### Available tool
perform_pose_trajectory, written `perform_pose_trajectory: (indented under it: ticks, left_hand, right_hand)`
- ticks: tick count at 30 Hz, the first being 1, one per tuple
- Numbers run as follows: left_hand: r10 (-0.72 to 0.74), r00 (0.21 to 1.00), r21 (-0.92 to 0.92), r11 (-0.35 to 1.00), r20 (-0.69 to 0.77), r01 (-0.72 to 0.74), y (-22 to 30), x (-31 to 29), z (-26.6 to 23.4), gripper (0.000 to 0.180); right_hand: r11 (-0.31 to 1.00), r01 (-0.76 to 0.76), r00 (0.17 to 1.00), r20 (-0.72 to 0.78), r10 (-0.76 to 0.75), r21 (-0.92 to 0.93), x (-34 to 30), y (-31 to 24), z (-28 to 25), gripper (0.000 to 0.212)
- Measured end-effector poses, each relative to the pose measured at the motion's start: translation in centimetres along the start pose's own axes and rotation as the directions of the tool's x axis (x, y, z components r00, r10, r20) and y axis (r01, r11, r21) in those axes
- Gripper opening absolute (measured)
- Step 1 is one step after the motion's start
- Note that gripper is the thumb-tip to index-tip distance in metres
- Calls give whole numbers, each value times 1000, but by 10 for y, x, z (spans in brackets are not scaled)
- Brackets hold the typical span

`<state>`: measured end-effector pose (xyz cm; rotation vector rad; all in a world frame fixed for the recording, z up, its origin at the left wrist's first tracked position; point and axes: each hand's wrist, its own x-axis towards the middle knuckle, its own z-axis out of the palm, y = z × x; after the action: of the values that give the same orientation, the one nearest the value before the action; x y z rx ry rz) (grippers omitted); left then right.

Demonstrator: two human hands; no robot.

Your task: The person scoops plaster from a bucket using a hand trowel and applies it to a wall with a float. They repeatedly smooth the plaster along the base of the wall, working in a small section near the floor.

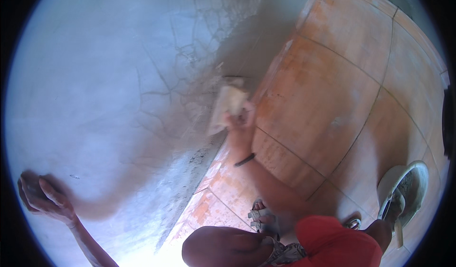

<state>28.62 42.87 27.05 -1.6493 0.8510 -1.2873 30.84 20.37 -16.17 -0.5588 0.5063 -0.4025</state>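
Note:
My right hand (241, 127), with a dark band at the wrist, grips a pale, flat plastering float (230, 100). Motion blurs the float, and its face lies along the foot of the grey plastered wall (95, 100), just above the tiled floor. My left hand (45, 198) is far to the left, held against the wall with thumb and fingers apart and nothing in it. Cracks branch through the plaster above the float, and a darker patch (247, 43) spreads beyond it.
Orange-brown floor tiles (327, 96) with dark joints run along the wall. At the right stands a whitish bucket (387, 184) with grey material and a tool inside; a wooden handle (399, 236) shows beside it. My sandalled foot (263, 219) and bent knee (221, 245) are close below.

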Motion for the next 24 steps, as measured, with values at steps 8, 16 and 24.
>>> perform_pose_trajectory:
  ticks: [8,16,24]
  left_hand:
    - [-11,1000,66,998,-20,12,-3,-7,-1,34]
    - [-38,999,59,997,-31,40,11,2,0,34]
    - [-46,999,119,992,-28,49,14,6,-6,39]
  right_hand:
    - [992,3,993,113,-18,127,-21,-32,-33,47]
    - [953,-52,998,-3,56,298,69,18,-77,45]
    - [915,331,942,144,-304,-233,-6,-26,46,58]
